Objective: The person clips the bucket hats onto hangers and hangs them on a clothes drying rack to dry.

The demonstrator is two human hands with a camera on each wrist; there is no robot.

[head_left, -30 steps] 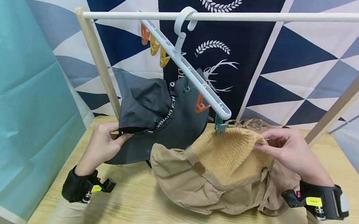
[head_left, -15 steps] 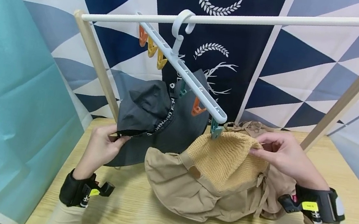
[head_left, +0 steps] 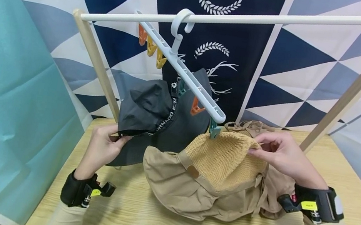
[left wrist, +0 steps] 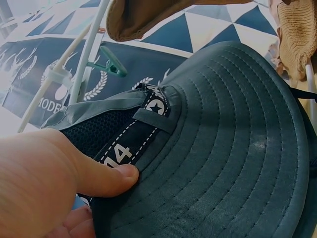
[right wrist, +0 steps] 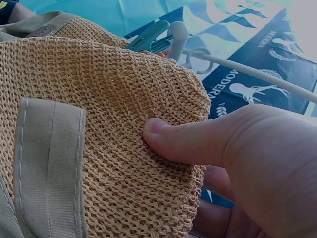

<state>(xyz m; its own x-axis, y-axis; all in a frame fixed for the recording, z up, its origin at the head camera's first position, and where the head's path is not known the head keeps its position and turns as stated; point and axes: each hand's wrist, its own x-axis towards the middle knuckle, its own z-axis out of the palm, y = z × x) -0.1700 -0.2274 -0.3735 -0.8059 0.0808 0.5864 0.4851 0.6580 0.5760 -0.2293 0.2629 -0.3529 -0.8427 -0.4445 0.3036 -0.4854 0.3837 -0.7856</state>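
Note:
My left hand (head_left: 104, 148) pinches a dark grey bucket hat (head_left: 148, 105) where crown and brim meet; in the left wrist view the thumb presses on its lettered black band (left wrist: 124, 148). With thumb and fingers my right hand (head_left: 282, 155) pinches the knitted yellow crown of a tan hat (head_left: 182, 190), whose wide cloth brim spreads below. A green clip (head_left: 214, 129) at the hanger's near end grips that crown's top edge. The pale blue clip hanger (head_left: 186, 72) hangs by its hook from a white rod. Another green clip (head_left: 182, 88) hangs in front of the grey hat.
The white rod (head_left: 250, 20) runs across on wooden posts (head_left: 356, 84) at both sides. Orange and yellow clips (head_left: 152, 46) hang at the hanger's far end, an orange one (head_left: 197, 107) nearer. Another brown cloth item (head_left: 251, 128) lies behind the tan hat on the wooden table (head_left: 136, 218).
The hanger's near end has shifted slightly left and down in view, together with the tan hat and my right hand. My left hand keeps its grip on the grey hat.

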